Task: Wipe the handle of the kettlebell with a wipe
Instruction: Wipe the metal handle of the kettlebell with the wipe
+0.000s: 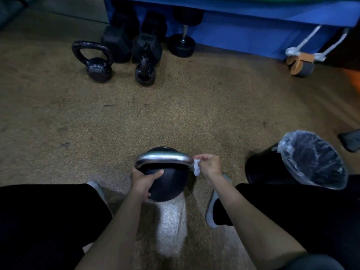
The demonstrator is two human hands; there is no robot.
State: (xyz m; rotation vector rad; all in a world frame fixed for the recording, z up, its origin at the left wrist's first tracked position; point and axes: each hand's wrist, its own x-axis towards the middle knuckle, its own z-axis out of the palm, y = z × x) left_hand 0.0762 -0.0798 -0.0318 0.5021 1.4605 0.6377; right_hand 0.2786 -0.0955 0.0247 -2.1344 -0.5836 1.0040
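A black kettlebell (169,184) with a shiny silver handle (163,158) stands on the carpet between my legs. My left hand (144,181) grips the left side of its round body, thumb across the front. My right hand (209,165) pinches a small crumpled white wipe (196,168) and presses it against the right end of the handle, where the bar curves down. Part of the wipe is hidden behind my fingers.
A black bin (296,162) lined with clear plastic stands just right of my right hand. Two smaller black kettlebells (98,68) (145,74) and several dumbbells (181,44) sit at the back by a blue mat (253,32). My shoe (211,209) is beside the kettlebell.
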